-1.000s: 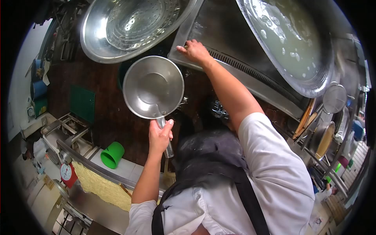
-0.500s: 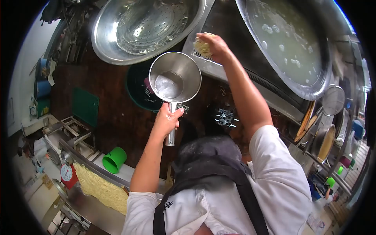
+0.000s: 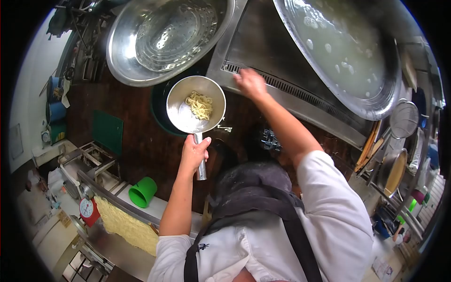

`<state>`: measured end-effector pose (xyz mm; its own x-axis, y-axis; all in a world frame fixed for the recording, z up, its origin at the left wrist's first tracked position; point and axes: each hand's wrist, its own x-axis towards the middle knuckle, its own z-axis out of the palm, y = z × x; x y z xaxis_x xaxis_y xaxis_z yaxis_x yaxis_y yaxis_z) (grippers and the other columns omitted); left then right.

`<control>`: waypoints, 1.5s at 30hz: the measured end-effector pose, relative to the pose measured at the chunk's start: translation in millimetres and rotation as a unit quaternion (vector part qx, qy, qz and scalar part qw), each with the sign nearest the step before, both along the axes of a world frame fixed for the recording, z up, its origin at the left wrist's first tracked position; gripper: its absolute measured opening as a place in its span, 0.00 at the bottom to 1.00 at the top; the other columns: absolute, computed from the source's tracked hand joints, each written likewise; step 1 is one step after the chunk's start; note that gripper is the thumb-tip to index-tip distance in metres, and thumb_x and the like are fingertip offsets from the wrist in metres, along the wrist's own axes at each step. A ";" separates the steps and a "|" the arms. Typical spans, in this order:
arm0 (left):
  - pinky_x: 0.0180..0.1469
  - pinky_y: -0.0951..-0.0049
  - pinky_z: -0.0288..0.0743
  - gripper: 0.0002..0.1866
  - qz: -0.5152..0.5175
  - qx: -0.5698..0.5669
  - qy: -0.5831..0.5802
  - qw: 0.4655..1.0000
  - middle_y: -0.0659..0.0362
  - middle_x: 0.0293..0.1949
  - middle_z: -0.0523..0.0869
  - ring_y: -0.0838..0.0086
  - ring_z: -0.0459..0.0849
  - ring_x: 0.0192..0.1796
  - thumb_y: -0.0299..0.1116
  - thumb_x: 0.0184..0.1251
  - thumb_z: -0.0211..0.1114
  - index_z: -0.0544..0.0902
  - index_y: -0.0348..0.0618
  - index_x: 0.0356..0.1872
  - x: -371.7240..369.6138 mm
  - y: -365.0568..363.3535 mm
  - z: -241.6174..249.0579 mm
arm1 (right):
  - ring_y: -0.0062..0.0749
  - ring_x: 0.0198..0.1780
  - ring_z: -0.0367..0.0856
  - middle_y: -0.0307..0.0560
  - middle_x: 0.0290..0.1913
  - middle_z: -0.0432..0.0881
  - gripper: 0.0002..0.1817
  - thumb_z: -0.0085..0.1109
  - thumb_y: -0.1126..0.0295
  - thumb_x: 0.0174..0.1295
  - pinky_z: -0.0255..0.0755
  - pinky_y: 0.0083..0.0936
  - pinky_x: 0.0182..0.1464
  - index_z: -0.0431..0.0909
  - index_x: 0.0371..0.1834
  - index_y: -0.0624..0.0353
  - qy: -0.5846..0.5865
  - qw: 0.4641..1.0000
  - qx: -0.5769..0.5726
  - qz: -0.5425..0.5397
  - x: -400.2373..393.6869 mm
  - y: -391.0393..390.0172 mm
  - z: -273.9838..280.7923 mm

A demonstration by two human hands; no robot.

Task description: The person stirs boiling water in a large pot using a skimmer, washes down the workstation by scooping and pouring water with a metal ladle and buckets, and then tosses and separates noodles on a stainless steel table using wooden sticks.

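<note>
My left hand (image 3: 191, 152) is closed around the tube handle of a deep metal dipper (image 3: 176, 104), holding it level over the floor. A small tangle of pale yellow noodles (image 3: 201, 106) lies in its bottom. To the right of the dipper, my right hand (image 3: 251, 83) hovers by the slotted front edge of the metal stove (image 3: 249, 44). Its fingers look loosely apart, slightly blurred, with no noodles visible in them. Beyond the dipper stands a large metal basin (image 3: 123, 58) with a perforated inner part.
At the upper right a wide metal pan (image 3: 392, 105) holds cloudy liquid with foam. A dark green tub (image 3: 159, 110) is partly hidden under the dipper. Lower left are a green plastic container (image 3: 143, 191), a red scale (image 3: 89, 211) and a yellowish dough-like sheet (image 3: 124, 223). A strainer (image 3: 404, 120) hangs right.
The noodles that were in my right hand now lie inside the dipper. My right hand has come down toward me, and the dipper has shifted slightly left and nearer.
</note>
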<state>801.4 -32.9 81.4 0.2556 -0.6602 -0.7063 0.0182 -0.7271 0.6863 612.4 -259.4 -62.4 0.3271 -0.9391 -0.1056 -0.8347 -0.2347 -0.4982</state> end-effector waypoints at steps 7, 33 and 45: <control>0.18 0.74 0.71 0.14 0.027 0.017 0.024 0.999 0.61 0.22 0.76 0.78 0.75 0.16 0.33 0.67 0.69 0.70 0.39 0.38 -15.0 -0.3 0.9 | 0.60 0.43 0.86 0.65 0.38 0.86 0.23 0.48 0.56 0.72 0.80 0.50 0.51 0.84 0.32 0.65 -0.057 0.997 0.051 -0.029 21.4 -53.3 -20.5; 0.18 0.74 0.71 0.13 0.032 0.048 0.009 0.998 0.62 0.23 0.76 0.79 0.75 0.16 0.31 0.67 0.68 0.71 0.39 0.38 -28.4 -15.6 8.2 | 0.58 0.40 0.85 0.63 0.37 0.85 0.14 0.55 0.64 0.62 0.81 0.49 0.46 0.83 0.28 0.63 -0.078 0.990 -0.030 0.113 48.5 -46.3 -46.6; 0.19 0.74 0.71 0.13 -0.040 0.047 -0.020 0.998 0.62 0.23 0.77 0.80 0.75 0.17 0.31 0.66 0.68 0.72 0.36 0.40 -39.0 -35.4 23.2 | 0.24 0.30 0.76 0.48 0.28 0.85 0.17 0.56 0.59 0.73 0.73 0.33 0.34 0.84 0.37 0.62 -0.534 0.827 0.159 -0.074 38.6 9.8 93.5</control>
<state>762.4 -68.3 104.5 0.2335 -0.6103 -0.7569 -0.0680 -0.7868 0.6134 651.0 -249.6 31.2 0.2767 -0.9577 -0.0795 0.1137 0.1148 -0.9869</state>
